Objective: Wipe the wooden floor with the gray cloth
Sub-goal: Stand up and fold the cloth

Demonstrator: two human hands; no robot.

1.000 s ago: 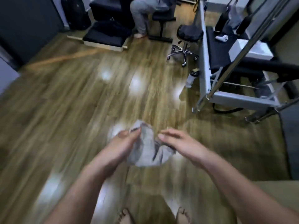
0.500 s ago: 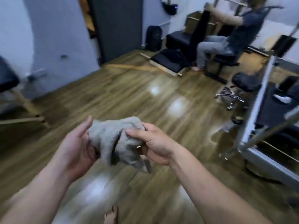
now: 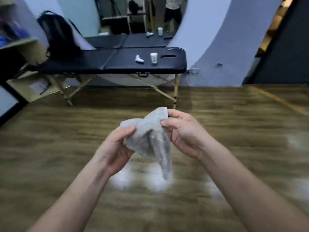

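Observation:
The gray cloth [image 3: 150,139] is bunched up in mid-air, well above the wooden floor [image 3: 234,131]. My left hand [image 3: 117,148] pinches its lower left part between thumb and fingers. My right hand [image 3: 182,131] grips its upper right corner. A loose tail of the cloth hangs down between my forearms. Pale light reflections lie on the floor below the cloth.
A black folding massage table [image 3: 117,62] on wooden legs stands ahead against a mirror wall, with a white cup [image 3: 153,58] and a small white object [image 3: 139,59] on top. A black backpack [image 3: 58,34] leans at its left end. A dark door [image 3: 284,56] is at the right.
My view has swung left from the equipment and seated person to the massage table. Both hands kept the cloth; it now hangs more opened out, with a tail dangling.

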